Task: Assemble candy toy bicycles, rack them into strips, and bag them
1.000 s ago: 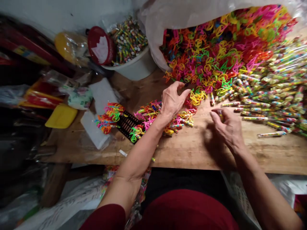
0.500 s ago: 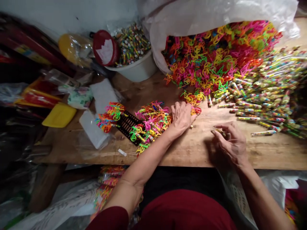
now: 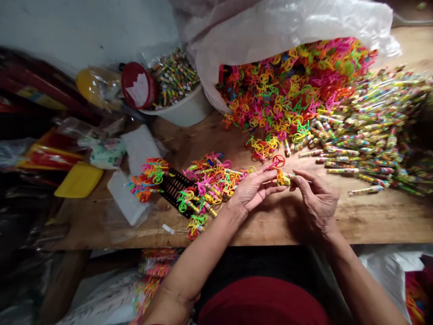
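My left hand (image 3: pixel 253 192) is closed around small yellow and orange plastic pieces (image 3: pixel 283 178), which stick out past its fingertips. Between the thumb and fingers of my right hand (image 3: pixel 320 198) is a thin printed tube (image 3: pixel 290 175), mostly covered by the fingers. The two hands meet above the wooden table, and the tube's end is against the plastic pieces; whether they are joined I cannot tell. Left of my left hand lies a heap of coloured plastic pieces with tubes among them (image 3: pixel 206 185), partly on a black slatted rack (image 3: pixel 172 187).
Loose plastic pieces (image 3: pixel 277 99) spill from a large white plastic bag (image 3: pixel 206 67) at the back. Many printed tubes (image 3: pixel 368 140) are piled on the right. A tub (image 3: pixel 189 110) of tubes, a red basket (image 3: pixel 152 88) and a yellow scoop-like item (image 3: pixel 78 180) are on the left.
My left hand has come away from the heap's right edge with plastic pieces and turned toward my right hand. My right hand has brought the tube up to them. The view has shifted slightly.
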